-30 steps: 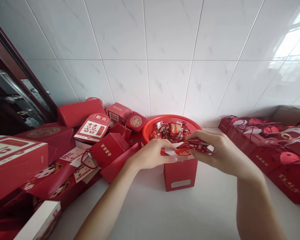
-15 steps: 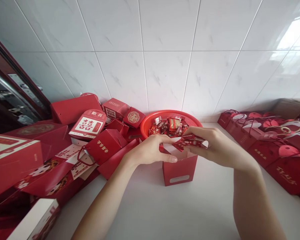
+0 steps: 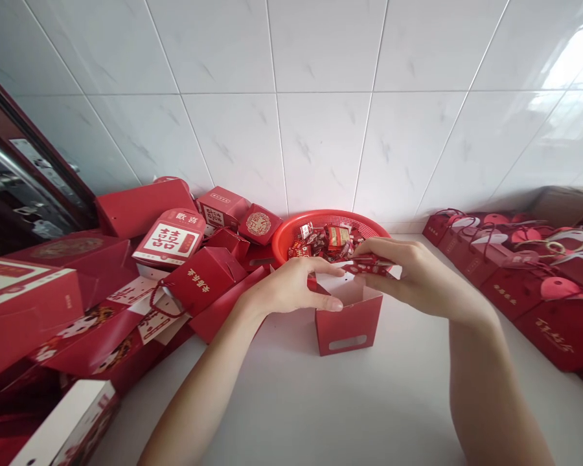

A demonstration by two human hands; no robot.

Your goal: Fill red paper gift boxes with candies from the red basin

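An upright red paper gift box (image 3: 350,327) stands with its top open and a slot-shaped window low on its front. My left hand (image 3: 296,285) grips its top from the left, thumb across the front rim and fingers toward the back. Over the opening, my right hand (image 3: 405,275) pinches red-wrapped candy (image 3: 366,265) with white marks; how many pieces there are I cannot tell. Just behind the box is a red plastic basket (image 3: 284,230) with wrapped candies (image 3: 337,237) in it.
Red gift boxes (image 3: 170,239) lie in a jumbled heap on the left. Along the right stands a row of red gift bags (image 3: 539,323) with cord handles. A white tiled wall (image 3: 320,149) rises behind the white tabletop (image 3: 291,401).
My right hand has tilted the candy flatter above the box opening, so less of its wrapper shows. My left hand stays at the box. The view has shifted slightly.
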